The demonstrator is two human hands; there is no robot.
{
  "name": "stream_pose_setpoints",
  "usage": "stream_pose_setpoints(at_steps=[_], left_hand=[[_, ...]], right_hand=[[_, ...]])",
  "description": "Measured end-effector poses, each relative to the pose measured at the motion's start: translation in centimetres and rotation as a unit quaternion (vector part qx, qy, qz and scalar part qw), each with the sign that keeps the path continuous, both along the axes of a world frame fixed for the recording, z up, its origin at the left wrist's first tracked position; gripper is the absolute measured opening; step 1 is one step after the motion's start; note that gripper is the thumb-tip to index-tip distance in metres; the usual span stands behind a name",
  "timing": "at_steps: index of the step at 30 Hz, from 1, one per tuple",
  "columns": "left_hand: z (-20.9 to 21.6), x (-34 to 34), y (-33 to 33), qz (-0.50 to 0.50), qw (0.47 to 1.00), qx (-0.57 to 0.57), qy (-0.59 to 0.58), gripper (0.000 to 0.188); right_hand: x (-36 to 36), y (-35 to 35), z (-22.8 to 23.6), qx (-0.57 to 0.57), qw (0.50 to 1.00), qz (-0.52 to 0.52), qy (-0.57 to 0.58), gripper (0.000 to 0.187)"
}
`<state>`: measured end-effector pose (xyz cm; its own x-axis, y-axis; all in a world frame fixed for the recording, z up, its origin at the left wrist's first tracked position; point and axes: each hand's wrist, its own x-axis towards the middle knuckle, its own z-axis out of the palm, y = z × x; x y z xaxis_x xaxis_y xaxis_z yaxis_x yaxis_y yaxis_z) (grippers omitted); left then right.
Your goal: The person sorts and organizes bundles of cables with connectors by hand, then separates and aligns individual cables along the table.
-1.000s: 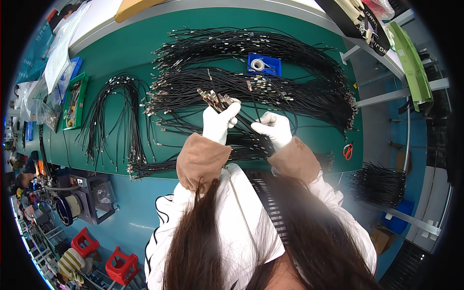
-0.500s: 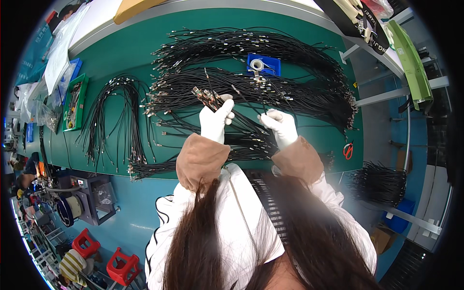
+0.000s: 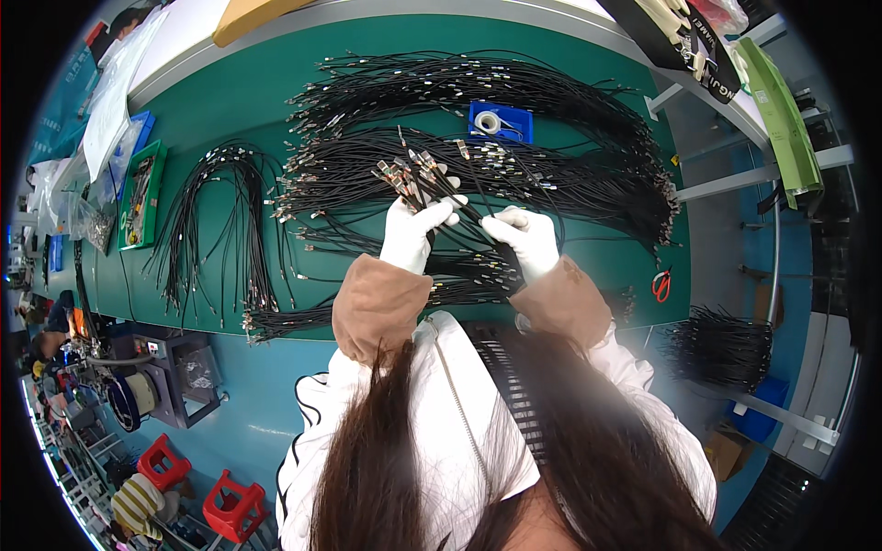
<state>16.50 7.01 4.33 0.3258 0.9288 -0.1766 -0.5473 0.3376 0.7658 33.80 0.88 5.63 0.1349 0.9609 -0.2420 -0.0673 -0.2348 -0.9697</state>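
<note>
In my white-gloved left hand (image 3: pixel 410 235) is a bunch of black cables (image 3: pixel 470 214), its metal connector ends (image 3: pixel 401 174) fanned out above my fingers. My right hand (image 3: pixel 525 239), gloved too, is closed with thumb and fingertips pinched on the cables just right of the left hand. One cable's connector (image 3: pixel 463 149) sticks up apart from the bunch. Behind and below both hands lie long heaps of similar black cables (image 3: pixel 367 165) on the green table mat (image 3: pixel 248 101).
A blue tray (image 3: pixel 522 125) holding a white tape roll (image 3: pixel 487 122) sits among the cables. Red-handled scissors (image 3: pixel 661 286) lie at the right. At left are a curved cable bundle (image 3: pixel 234 170) and a green bin (image 3: pixel 156 174). More cables (image 3: pixel 721 349) hang beyond the right edge.
My right hand has moved a little left, closer to my left hand. The connector ends above the left hand have spread apart, and one cable now stands up between the hands.
</note>
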Motion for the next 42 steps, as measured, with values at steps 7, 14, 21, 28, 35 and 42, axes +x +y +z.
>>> stream_pose_setpoints(at_steps=[7, 14, 21, 28, 35, 42], left_hand=[[-0.3, -0.2, 0.1, -0.01, 1.0, 0.004, -0.001, 0.053], [-0.7, -0.6, 0.4, -0.024, 0.999, 0.01, -0.025, 0.053], [0.0, -0.4, 0.1, -0.021, 1.0, 0.0, -0.022, 0.049], [-0.9, -0.9, 0.4, -0.051, 0.998, 0.03, -0.003, 0.04], [-1.3, -0.8, 0.5, -0.037, 0.998, 0.038, 0.026, 0.041], [-0.8, -0.3, 0.1, -0.003, 0.999, 0.03, 0.021, 0.03]], right_hand=[[0.1, 0.0, 0.0, -0.024, 1.0, -0.003, 0.015, 0.016], [0.2, -0.1, 0.3, -0.033, 0.999, -0.011, 0.033, 0.017], [0.2, -0.1, -0.6, -0.008, 1.0, -0.009, 0.029, 0.015], [0.7, -0.2, -1.2, 0.057, 0.996, 0.043, -0.054, 0.016], [0.1, -0.2, -0.3, 0.074, 0.99, 0.068, -0.096, 0.017], [0.0, -0.3, -0.4, 0.037, 0.997, 0.025, -0.07, 0.019]])
